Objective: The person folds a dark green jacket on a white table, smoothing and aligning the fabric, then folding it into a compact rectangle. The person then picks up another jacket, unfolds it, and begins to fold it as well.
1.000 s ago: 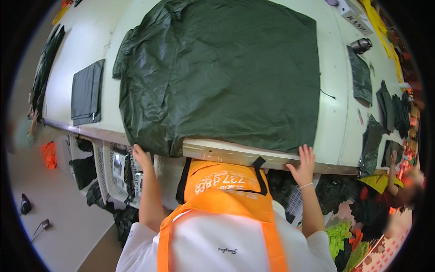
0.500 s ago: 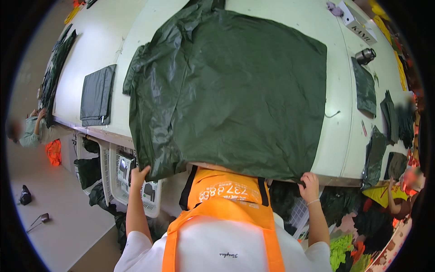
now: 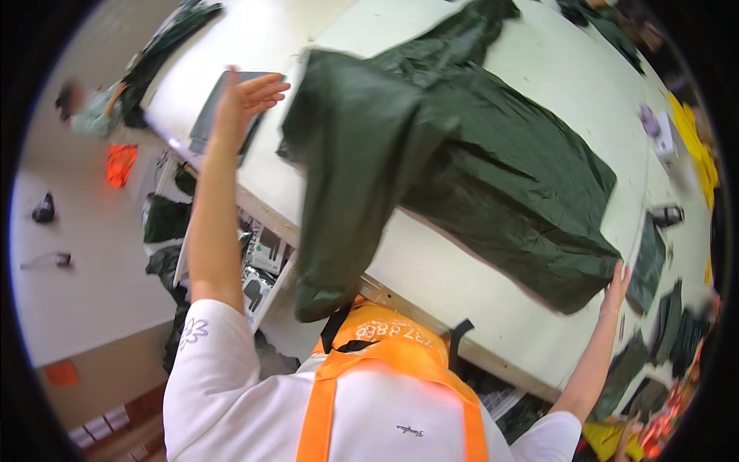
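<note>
White tee under an orange apron

Short white sleeves bore a small pale flower print; broad orange straps crossed the chest, black strap ends beside them.

Large dark green fabric sheet [image 3: 462, 162] was motion-blurred at its lifted left flap; far end ran out past the top rim. It hid much of the white cutting table [image 3: 585, 85]. Right hand [image 3: 616, 281] sat at the sheet's corner, grip unreadable, fingertips partly under cloth. Small items on the table's right side [image 3: 668, 214] were too small and blurred to identify. Person at upper left [image 3: 88, 112] was blurred.
</note>
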